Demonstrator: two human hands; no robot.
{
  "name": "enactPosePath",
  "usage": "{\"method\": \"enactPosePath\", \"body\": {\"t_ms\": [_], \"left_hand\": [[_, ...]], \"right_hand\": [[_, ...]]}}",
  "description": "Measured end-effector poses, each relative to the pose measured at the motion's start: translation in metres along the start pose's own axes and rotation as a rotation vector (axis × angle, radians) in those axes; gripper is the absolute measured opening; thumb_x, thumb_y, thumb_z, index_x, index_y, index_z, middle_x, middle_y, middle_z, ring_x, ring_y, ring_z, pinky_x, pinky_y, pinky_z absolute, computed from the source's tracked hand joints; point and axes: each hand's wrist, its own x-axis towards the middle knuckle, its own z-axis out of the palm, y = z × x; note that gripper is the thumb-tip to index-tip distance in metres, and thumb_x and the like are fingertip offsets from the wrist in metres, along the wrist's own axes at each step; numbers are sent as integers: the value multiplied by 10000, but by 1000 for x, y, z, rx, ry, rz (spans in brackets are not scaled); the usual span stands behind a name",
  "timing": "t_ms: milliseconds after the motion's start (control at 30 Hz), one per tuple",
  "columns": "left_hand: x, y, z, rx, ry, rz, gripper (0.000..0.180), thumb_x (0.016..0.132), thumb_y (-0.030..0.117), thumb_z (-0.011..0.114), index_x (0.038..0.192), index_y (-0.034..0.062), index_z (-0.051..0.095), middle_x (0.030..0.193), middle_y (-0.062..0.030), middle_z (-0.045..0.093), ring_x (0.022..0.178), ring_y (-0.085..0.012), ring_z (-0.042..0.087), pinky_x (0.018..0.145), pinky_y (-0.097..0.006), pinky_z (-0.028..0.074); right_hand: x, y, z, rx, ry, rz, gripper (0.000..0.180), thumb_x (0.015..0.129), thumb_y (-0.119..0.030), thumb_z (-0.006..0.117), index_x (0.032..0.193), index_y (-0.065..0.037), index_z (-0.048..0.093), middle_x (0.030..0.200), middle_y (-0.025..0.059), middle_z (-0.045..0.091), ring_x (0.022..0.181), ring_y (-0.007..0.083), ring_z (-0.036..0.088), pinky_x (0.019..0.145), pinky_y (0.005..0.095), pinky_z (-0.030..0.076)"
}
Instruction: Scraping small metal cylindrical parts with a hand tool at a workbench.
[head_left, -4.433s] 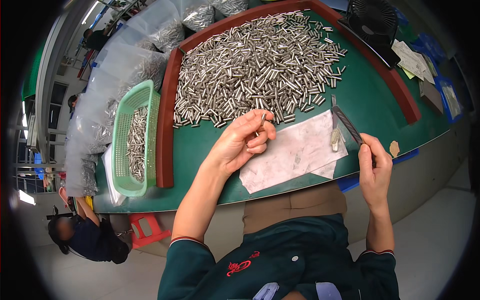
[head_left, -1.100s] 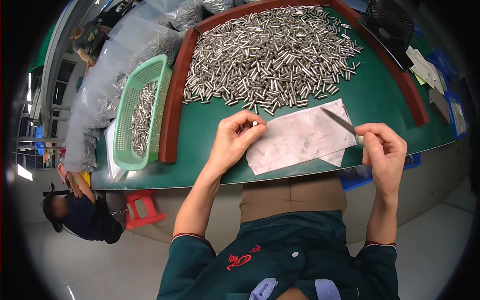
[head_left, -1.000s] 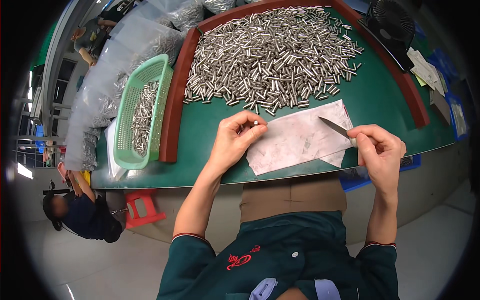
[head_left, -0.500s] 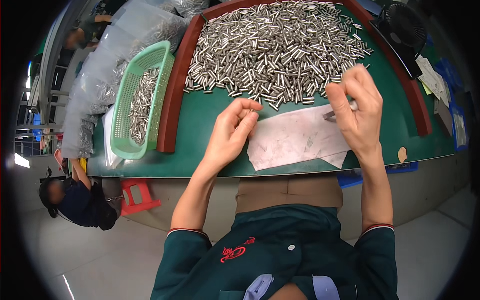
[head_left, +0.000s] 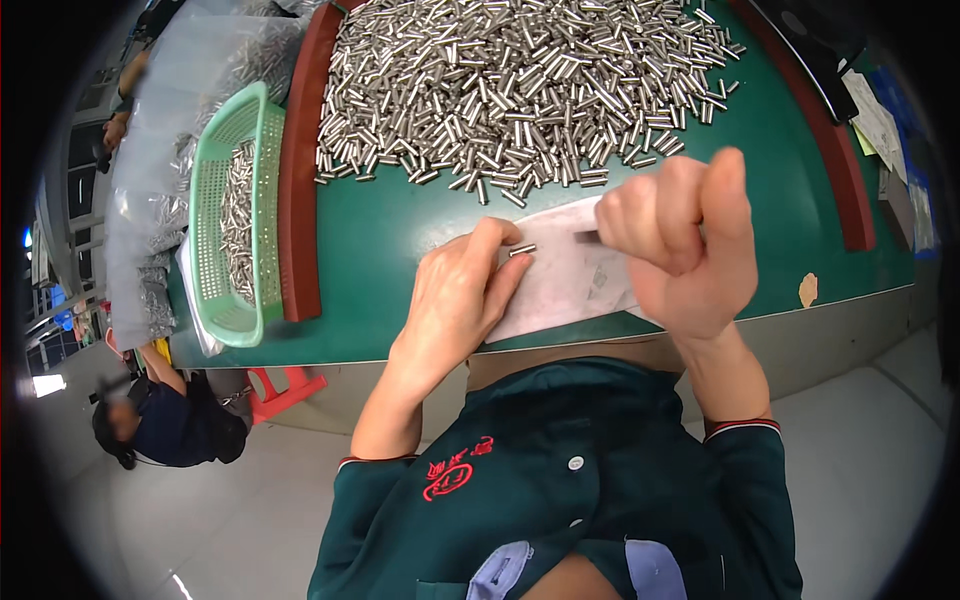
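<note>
Thumb and forefinger of my left hand pinch a short shiny metal pin over the near part of the table. Closed in a fist, my right hand grips a small hand tool, whose dark flat blade sticks out toward the pin without touching it. The tool's handle is hidden inside the fist, so its exact kind does not show. Below both hands lies a stained whitish cloth. Just beyond them spreads a large heap of similar metal pins.
Dark red wooden rails border the green tabletop. Left of the rail stands a green plastic basket part-filled with pins, beside clear bags of metal parts. A black fan is far right. A person sits at left.
My right hand has swung left with the tool, closer to my left hand. The pin in my left fingers now shows plainly. The whole view has shifted slightly.
</note>
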Motion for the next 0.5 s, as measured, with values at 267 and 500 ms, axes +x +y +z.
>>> {"method": "enactPosePath", "body": {"t_ms": [267, 500], "left_hand": [[-1, 1, 9, -58, 64, -73, 96, 700, 14, 605, 700, 13, 509, 565, -105, 514, 483, -262, 495, 461, -330, 389], [0, 3, 10, -98, 76, -140, 84, 684, -1, 615, 685, 9, 532, 555, -93, 509, 467, -233, 484, 450, -312, 385]], "right_hand": [[4, 26, 6, 89, 153, 38, 447, 924, -278, 259, 506, -120, 256, 400, -34, 212, 374, 72, 127, 388, 247, 149], [6, 29, 8, 45, 238, 69, 439, 922, -260, 258, 505, -123, 255, 397, -30, 219, 372, 72, 134, 382, 245, 146]]}}
